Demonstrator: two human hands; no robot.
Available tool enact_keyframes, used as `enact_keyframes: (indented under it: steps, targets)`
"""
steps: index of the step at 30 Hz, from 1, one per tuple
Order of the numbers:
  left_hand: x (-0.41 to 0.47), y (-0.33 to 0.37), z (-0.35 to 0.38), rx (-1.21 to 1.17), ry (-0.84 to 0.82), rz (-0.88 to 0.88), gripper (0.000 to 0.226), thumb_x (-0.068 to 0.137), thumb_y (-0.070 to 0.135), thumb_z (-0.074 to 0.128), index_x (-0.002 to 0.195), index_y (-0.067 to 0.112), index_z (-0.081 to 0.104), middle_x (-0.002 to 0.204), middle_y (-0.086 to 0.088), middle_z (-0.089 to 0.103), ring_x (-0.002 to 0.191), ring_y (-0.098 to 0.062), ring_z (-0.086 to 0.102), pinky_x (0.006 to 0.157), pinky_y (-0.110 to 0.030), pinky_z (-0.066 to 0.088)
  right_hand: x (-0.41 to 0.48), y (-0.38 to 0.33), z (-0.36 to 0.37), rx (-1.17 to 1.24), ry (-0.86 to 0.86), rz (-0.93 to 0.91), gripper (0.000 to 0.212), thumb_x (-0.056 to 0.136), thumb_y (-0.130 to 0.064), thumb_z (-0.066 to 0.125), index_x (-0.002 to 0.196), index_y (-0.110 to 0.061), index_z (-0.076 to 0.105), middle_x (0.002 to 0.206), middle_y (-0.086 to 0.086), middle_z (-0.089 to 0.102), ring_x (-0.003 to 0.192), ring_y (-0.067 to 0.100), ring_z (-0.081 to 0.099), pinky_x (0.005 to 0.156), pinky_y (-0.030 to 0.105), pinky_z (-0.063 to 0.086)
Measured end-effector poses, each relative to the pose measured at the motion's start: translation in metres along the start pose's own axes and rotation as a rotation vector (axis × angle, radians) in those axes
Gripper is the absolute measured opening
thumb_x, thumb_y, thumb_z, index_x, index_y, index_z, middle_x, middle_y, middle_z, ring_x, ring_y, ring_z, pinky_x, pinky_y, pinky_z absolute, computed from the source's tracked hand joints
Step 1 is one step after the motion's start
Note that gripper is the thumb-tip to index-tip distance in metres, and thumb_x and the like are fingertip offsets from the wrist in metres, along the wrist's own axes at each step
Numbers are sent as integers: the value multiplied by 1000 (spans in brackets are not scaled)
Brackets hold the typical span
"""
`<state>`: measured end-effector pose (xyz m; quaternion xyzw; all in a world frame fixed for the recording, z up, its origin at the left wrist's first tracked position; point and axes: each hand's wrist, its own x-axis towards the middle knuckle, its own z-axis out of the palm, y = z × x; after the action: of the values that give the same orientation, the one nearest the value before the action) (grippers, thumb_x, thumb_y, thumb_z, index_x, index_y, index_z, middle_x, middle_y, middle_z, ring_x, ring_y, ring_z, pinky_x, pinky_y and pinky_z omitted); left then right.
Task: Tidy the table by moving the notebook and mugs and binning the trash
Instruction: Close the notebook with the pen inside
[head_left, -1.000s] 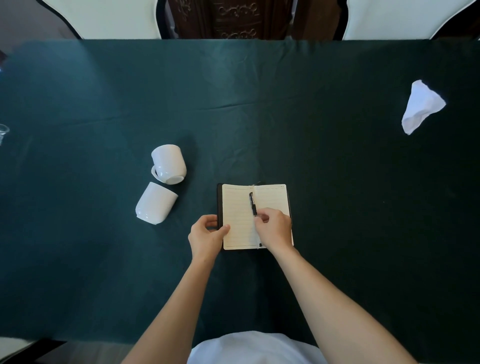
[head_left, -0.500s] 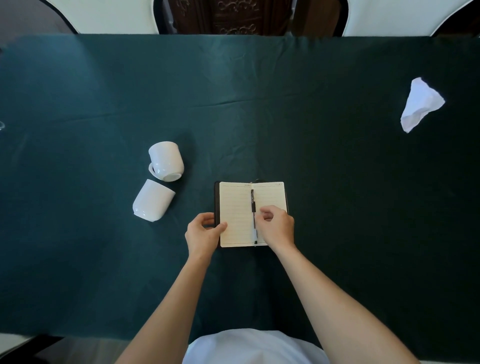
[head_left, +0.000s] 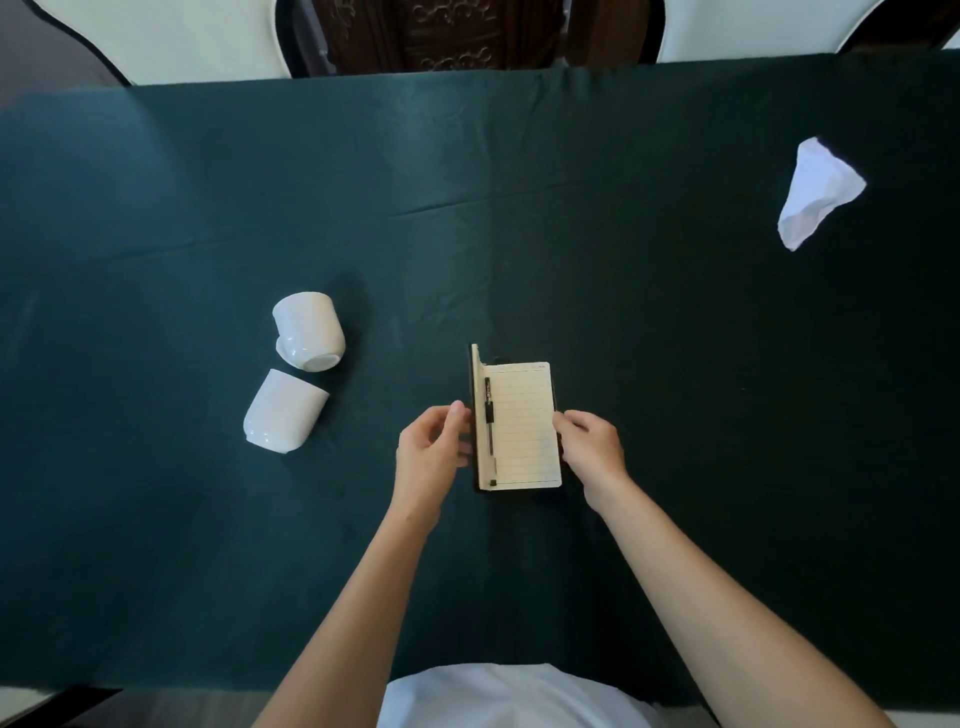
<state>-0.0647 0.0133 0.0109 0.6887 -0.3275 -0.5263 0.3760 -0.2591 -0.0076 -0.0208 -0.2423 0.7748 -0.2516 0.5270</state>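
A small black-covered notebook (head_left: 524, 426) lies at the table's middle with its lined right page showing. Its left cover stands nearly upright, held by the fingers of my left hand (head_left: 434, 447). A black pen (head_left: 489, 415) lies along the spine fold. My right hand (head_left: 592, 449) pinches the right edge of the notebook. Two white mugs lie on their sides to the left: one (head_left: 310, 332) farther, one (head_left: 284, 411) nearer. A crumpled white paper (head_left: 815, 191) sits at the far right.
A dark green cloth (head_left: 675, 364) covers the table. White-backed chairs (head_left: 171, 36) and a dark carved piece of furniture (head_left: 447, 36) stand beyond the far edge. My white shirt shows at the near edge.
The pen was laid into the fold and my right hand moved off it to the notebook's right edge. My left hand has swung the left cover up to nearly upright.
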Motion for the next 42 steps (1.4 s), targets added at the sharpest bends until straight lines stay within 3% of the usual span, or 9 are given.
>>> enact_keyframes:
  steps: [4,7,15,20,23,26,31,37,42]
  targets:
    - [3,-4,31,110,-66,-1,8,97,26,71,98,23,78,90,1,77,82,-14,71,73,-31,62,6,-1,-8,136,-89,67,30,103,-43,54,78,-28,61,90,-8,68,86,10,64,83,39,58]
    - [7,-11,45,215,-64,-38,8,90,22,79,98,25,79,95,4,77,85,-16,72,81,-35,60,7,-2,-13,198,-129,100,33,105,-44,50,79,-29,61,85,-12,64,80,6,62,68,29,52]
    - [11,-22,60,413,79,-149,49,80,27,88,119,26,58,118,-3,65,105,-26,67,93,-47,59,8,4,-18,91,-196,24,50,98,-29,67,143,-10,58,135,5,66,122,22,63,108,44,50]
    - [7,-22,62,313,81,-263,67,81,24,87,139,18,55,131,-9,69,115,-29,69,100,-49,57,14,10,-18,102,-203,18,48,95,-26,71,139,-7,62,119,3,69,108,19,64,95,33,52]
    - [2,-25,58,262,82,-309,72,81,20,88,144,10,56,136,-12,68,117,-29,68,101,-46,57,13,12,-18,104,-252,20,38,90,-37,75,107,-3,76,109,13,79,103,31,74,88,41,59]
    - [-8,-29,55,206,71,-321,67,81,17,89,140,6,59,133,-9,69,104,-17,71,76,-26,58,8,14,-21,56,-285,26,33,87,-30,79,109,-7,77,108,10,79,99,27,75,91,46,62]
    - [-23,-27,39,88,0,-352,71,79,18,91,141,7,59,128,-4,62,119,-21,66,85,-33,51,-9,15,-35,171,-355,101,16,91,-7,74,105,-14,75,96,-1,78,78,5,72,54,18,53]
    - [-40,-9,22,31,-154,-195,44,83,14,86,124,14,72,97,5,85,91,-13,81,75,-27,59,-56,3,-45,325,-319,14,14,93,-4,70,98,-17,73,93,1,81,79,10,77,53,17,55]
    - [-57,23,-1,156,-147,165,32,91,30,80,121,18,75,111,-2,78,106,-21,74,89,-34,60,-118,13,-61,470,-260,-169,20,92,-7,73,111,-12,75,102,4,82,93,17,79,70,25,59]
